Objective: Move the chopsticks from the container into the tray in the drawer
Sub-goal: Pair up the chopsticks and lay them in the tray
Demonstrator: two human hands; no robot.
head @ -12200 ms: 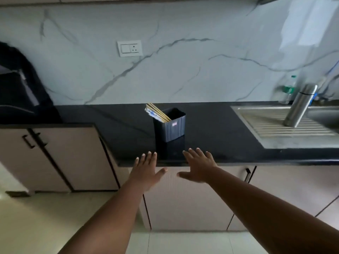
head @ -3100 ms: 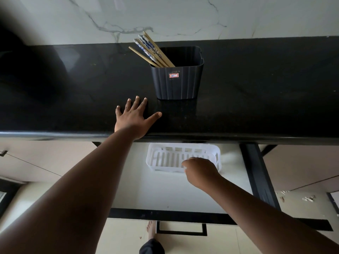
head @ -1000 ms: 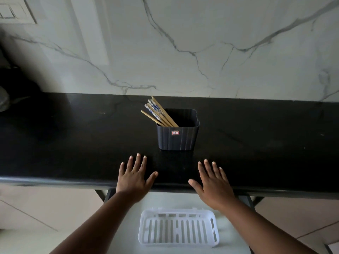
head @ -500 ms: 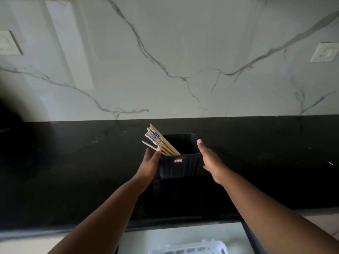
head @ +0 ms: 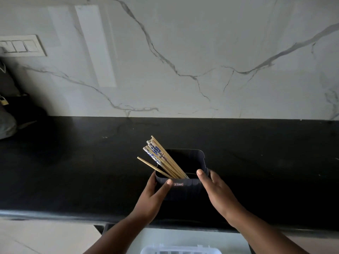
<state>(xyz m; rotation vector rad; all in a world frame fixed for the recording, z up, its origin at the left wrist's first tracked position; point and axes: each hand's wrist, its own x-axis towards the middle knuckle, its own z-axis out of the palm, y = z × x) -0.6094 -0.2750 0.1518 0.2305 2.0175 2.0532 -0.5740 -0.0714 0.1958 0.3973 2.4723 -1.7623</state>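
A dark square container (head: 183, 187) stands on the black counter (head: 73, 171) with several chopsticks (head: 161, 158) leaning out of its left side, some plain wood and some with blue-and-white ends. My left hand (head: 152, 197) grips its left wall, thumb on the front. My right hand (head: 218, 193) holds its right wall, thumb at the rim. The far rim of the white slotted tray (head: 180, 249) shows at the bottom edge, in the open drawer below the counter.
A marble backsplash rises behind the counter, with a switch plate (head: 22, 45) at upper left. A dark bag (head: 11, 110) sits at the far left of the counter. The counter's front edge (head: 55, 216) overhangs the drawer.
Both hands have closed onto the container's sides. The container now sits nearer the counter's front edge than half a second ago.
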